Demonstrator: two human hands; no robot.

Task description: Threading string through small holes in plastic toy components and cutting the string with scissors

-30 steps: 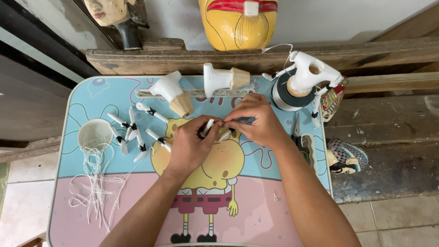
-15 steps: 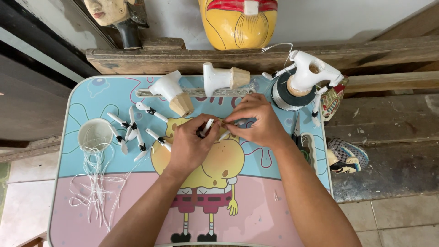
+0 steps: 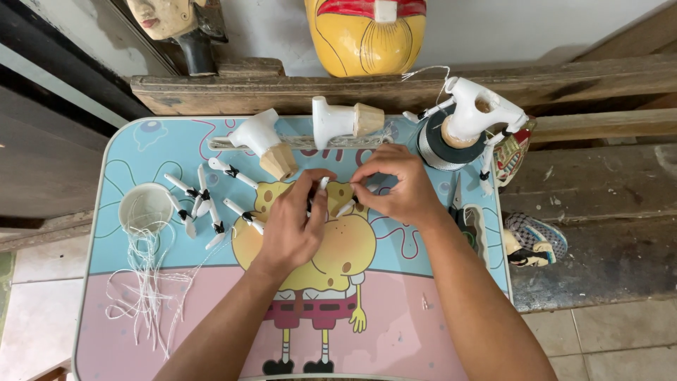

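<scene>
Here, both hands pinch one small white limb piece [image 3: 326, 190] mid-table: left hand [image 3: 295, 229], right hand [image 3: 395, 187]; threading seems underway, demanding steadiness.

Table [image 3: 423, 331] looked glossy, smooth, printed laminate. White carved pieces [image 3: 211, 201] were matt painted wood; torso [image 3: 262, 141] showed a bare wood end. Shelf [image 3: 564, 77] was rough, weathered wood. String [image 3: 144, 282] was thin white thread. Mask [image 3: 367, 35] was glossy yellow paint.

Frame centre: left hand [image 3: 296, 229] and right hand [image 3: 395, 187] pinch small white pegs [image 3: 347, 208] together over cartoon-printed tabletop [image 3: 211, 317]; loose pegs [image 3: 208, 201], cup [image 3: 144, 207] and string [image 3: 148, 282] at left
</scene>
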